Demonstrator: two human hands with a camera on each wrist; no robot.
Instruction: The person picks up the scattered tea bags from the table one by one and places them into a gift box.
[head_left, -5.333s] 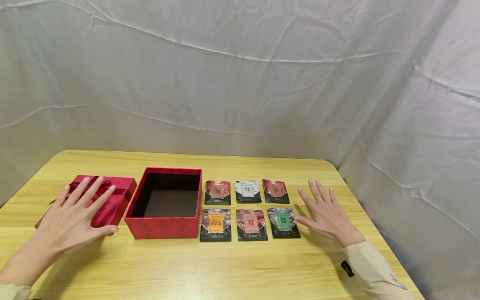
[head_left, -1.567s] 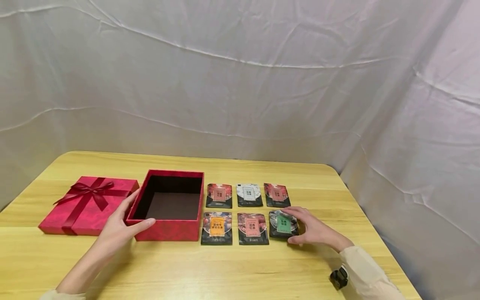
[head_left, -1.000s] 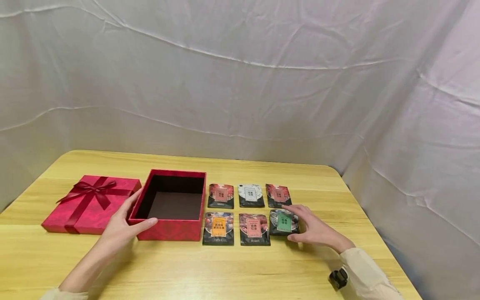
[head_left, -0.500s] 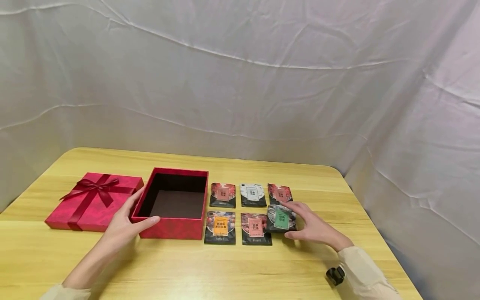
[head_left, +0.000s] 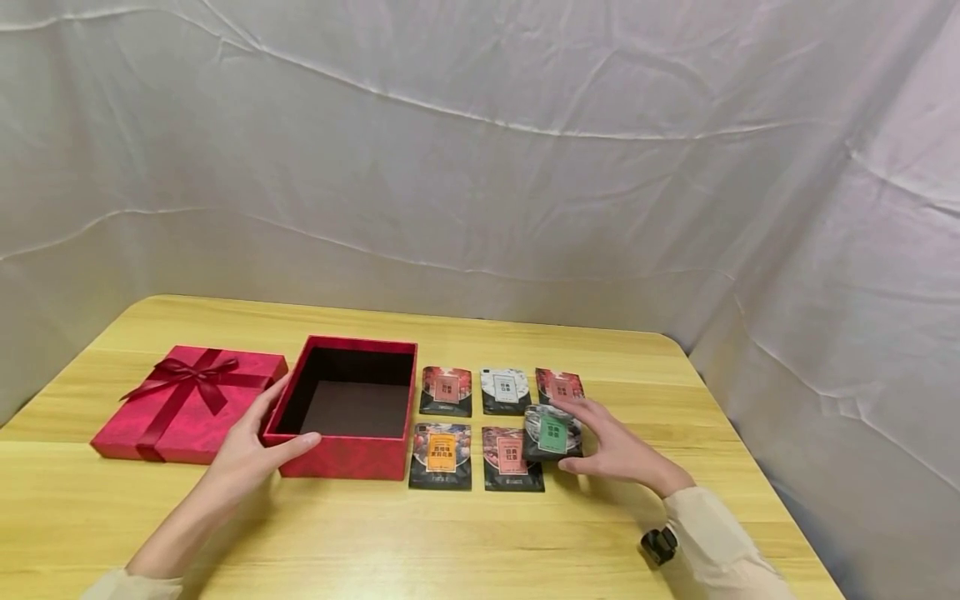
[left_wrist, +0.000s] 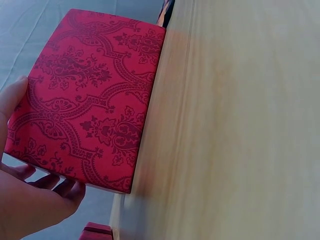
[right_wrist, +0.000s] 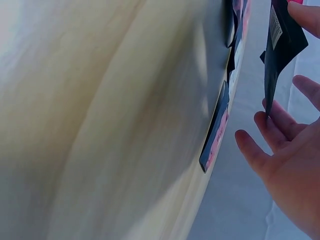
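My right hand [head_left: 618,446] pinches a black tea packet with a green label [head_left: 552,432] between thumb and fingers. The right wrist view shows this packet [right_wrist: 280,47] edge-on, lifted off the table. In the head view it overlaps the right side of a pink-labelled packet [head_left: 504,467]. My left hand [head_left: 243,454] grips the near left corner of an open red gift box [head_left: 341,458], thumb at the front and fingers along the left side. The box's dark inside shows nothing in it. Its patterned red wall [left_wrist: 85,100] fills much of the left wrist view.
The red lid with a ribbon bow [head_left: 180,404] lies left of the box. An orange-labelled packet [head_left: 440,462] lies in the front row. Behind it are a red packet [head_left: 446,392], a white one [head_left: 506,392] and another red one [head_left: 558,383]. A pale cloth [head_left: 450,167] hangs behind the table.
Both hands have come in from lying spread over the lid and beside the packets. The left took hold of the box; the right lifted the green-labelled packet and moved it leftward.
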